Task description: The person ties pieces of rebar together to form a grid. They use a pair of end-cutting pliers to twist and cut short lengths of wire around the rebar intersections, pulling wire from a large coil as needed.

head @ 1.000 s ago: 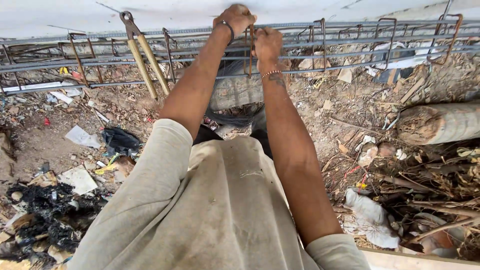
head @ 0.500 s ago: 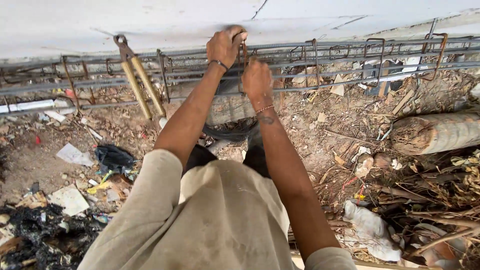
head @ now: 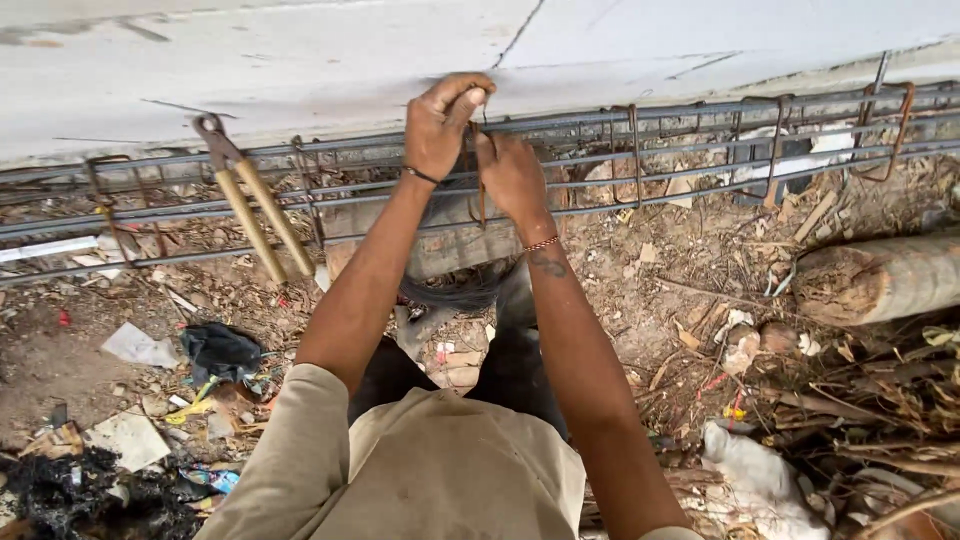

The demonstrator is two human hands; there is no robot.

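Observation:
A long cage of grey steel bars point(head: 700, 150) runs across the view against a pale concrete slab point(head: 300, 60). My left hand point(head: 440, 125) is closed round the top of a rusty bent stirrup point(head: 481, 205) at the cage's upper bar. My right hand point(head: 512, 178) grips the same stirrup just below and to the right, a thin bracelet on its wrist. Both arms reach forward over my beige shirt. Other rusty stirrups point(head: 633, 150) stand along the cage.
Pincers with yellow handles point(head: 250, 215) hang from the bars left of my hands. Rubble, paper scraps and a black rag point(head: 220, 350) litter the ground below. A log point(head: 880, 280) lies at the right, with dry branches and a white bag point(head: 750, 480) near it.
The view has tilted, so the cage and both hands sit lower in the picture. My hands stay on the same stirrup, at the same distance from the pincers.

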